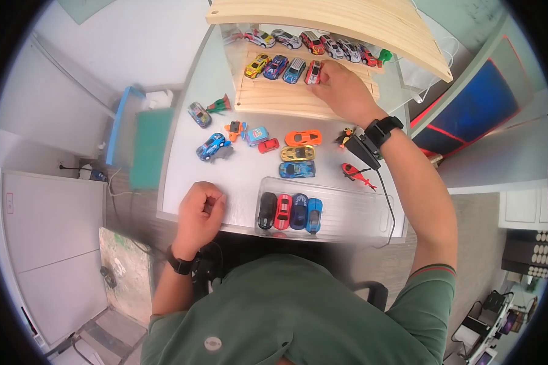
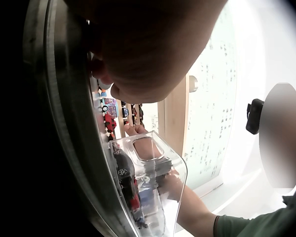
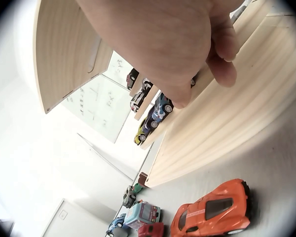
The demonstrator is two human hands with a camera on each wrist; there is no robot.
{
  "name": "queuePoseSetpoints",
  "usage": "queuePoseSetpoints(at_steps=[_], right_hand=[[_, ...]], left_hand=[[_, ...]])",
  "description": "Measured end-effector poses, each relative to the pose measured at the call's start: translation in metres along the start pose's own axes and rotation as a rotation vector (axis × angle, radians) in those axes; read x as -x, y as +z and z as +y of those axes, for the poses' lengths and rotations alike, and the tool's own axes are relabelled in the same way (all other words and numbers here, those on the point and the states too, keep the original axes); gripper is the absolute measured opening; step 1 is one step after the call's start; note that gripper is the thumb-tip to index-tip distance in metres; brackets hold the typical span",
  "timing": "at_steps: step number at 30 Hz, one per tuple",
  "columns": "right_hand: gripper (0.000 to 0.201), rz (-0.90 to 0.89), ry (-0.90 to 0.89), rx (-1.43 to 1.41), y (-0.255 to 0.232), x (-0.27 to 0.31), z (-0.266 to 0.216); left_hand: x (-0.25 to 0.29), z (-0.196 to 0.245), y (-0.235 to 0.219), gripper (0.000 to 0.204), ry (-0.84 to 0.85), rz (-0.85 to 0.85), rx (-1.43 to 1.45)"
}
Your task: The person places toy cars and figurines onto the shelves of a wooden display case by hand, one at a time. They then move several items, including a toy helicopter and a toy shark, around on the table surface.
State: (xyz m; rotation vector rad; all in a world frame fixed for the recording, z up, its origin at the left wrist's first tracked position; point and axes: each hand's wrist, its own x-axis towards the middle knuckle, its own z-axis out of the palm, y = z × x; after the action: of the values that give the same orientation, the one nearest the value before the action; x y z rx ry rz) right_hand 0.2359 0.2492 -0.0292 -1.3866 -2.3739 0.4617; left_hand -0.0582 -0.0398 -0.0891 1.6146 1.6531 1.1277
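Observation:
On the wooden display stand [image 1: 298, 100], my right hand [image 1: 347, 91] holds a red and white toy car [image 1: 313, 72] at its right side, at the end of the lower row. Left of that car stand a teal toy car [image 1: 294, 70], a blue one [image 1: 276, 67] and a yellow one [image 1: 258, 66]. In the right wrist view the hand [image 3: 163, 44] covers most of the car it holds. My left hand [image 1: 201, 213] rests by the table's front edge, fingers loosely curled, with nothing in it.
A clear plastic tray [image 1: 353, 213] at the front holds several cars. On the table lie an orange car [image 1: 303, 138], a gold car [image 1: 298, 153], a small red car [image 1: 268, 145] and a red toy helicopter [image 1: 358, 175]. More cars line the upper tier, under the stand's wooden top [image 1: 341, 18].

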Motion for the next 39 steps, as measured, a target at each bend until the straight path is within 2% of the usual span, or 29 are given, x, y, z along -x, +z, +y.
queuePoseSetpoints(at_steps=[3, 6, 39], right_hand=[[0.038, 0.01, -0.009, -0.003, 0.0006, 0.0003, -0.0004], [0.038, 0.015, -0.012, -0.007, 0.0014, 0.0002, -0.0005], [0.04, 0.044, 0.022, 0.002, 0.0034, 0.0003, -0.0035]], left_hand=[[-0.0003, -0.0025, 0.0012, 0.015, 0.052, -0.001, -0.009], [-0.0006, -0.0007, 0.0005, 0.016, 0.008, 0.003, -0.019], [-0.0016, 0.0015, 0.0021, 0.017, 0.041, 0.011, -0.044]])
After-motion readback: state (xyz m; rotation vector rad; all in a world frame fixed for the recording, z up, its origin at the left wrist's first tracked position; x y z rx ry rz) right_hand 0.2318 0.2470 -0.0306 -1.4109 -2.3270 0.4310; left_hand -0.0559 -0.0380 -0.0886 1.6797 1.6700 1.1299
